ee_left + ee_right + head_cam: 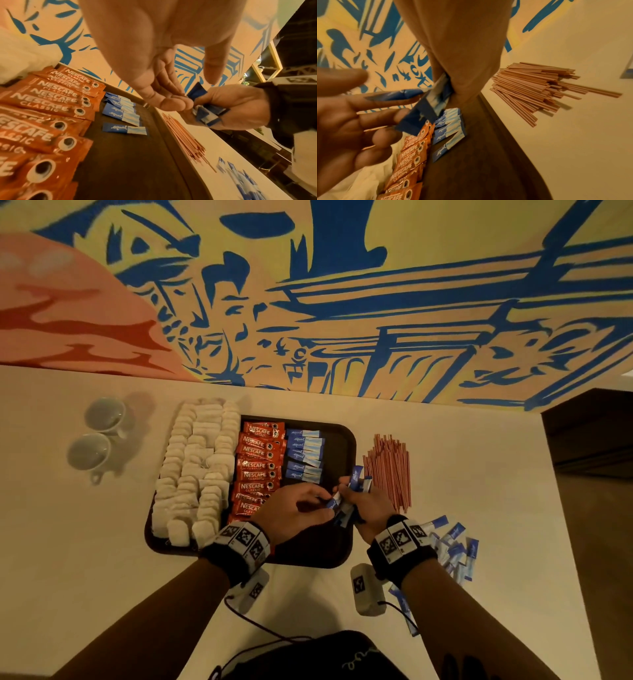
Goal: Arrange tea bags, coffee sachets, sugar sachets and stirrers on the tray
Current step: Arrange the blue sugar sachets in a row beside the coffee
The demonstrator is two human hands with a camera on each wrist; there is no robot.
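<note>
Plainly, from the head view, the tray (346,440) sits on the desk (479,474) with three columns filling from its left edge: tea bags (191,467), coffee sachets (257,470), then sugar sachets (303,453), each sachet lying with its long axis across the tray. The right hand (368,501) clutches a bundle of sugar sachets over the tray's right side, likely as a ready supply, while the left hand (294,508) pinches one out of it. Stirrers (388,470) lie just off the tray's right edge, their long axes running toward the wall. Loose sachets (452,546) wait near the desk's right edge; two cups (96,433) stand well left of the tray.

From the left wrist, the left hand's fingertips (180,104) close on a sachet end protruding from the bundle (205,115) gripped by the right hand. The last laid sachet (124,128) lies alone below the column, leaving room nearer the tray's front edge.

From the right wrist, the bundle (426,108) fans out between both hands, blurred; the laid column (448,129) points blue ends toward the coffee sachets.
</note>
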